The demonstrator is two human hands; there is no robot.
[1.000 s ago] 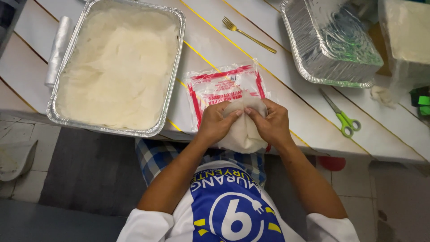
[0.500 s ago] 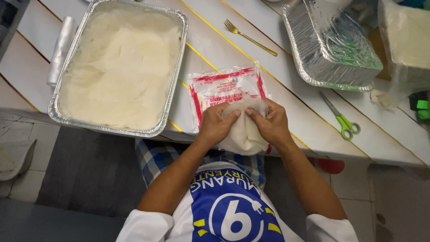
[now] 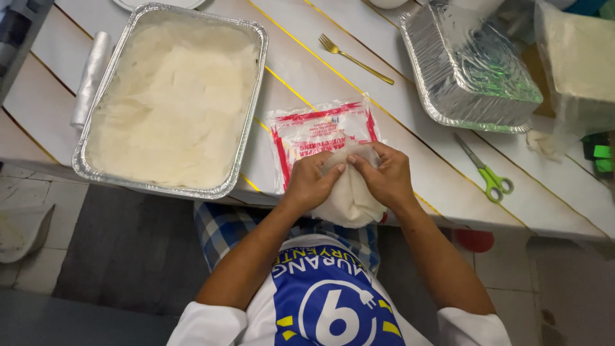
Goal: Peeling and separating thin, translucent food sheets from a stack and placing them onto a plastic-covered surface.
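A white lump of dough [image 3: 349,195] inside a thin clear bag is held at the near edge of the table [image 3: 410,115], directly in front of the person's body. It is gripped from both sides: the left hand [image 3: 307,182] is closed on its left flank and the right hand [image 3: 387,176] is closed on its right flank, with the fingertips of both meeting over the top of the lump, where the bag seems to be pinched together. The lump hangs a little over the table edge, and its long axis runs roughly from the table toward the person (slightly tilted to the right). Neither hand is clearly nearer, because both are touching it.

Under and behind the lump a flat plastic packet with red print [image 3: 320,131] is lying on the table, partly covered by the hands. To the left, a large foil tray [image 3: 250,96] filled with pale dough or flour mass is placed, and a roll of clear bags [image 3: 90,77] is seen just beside its left wall. Further away a gold fork [image 3: 355,57] is lying, and to the right an empty foil tray [image 3: 474,77] stands upside down or tilted (it cannot be told for sure). Green-handled scissors [image 3: 490,176] are near the right hand, but well apart from it.
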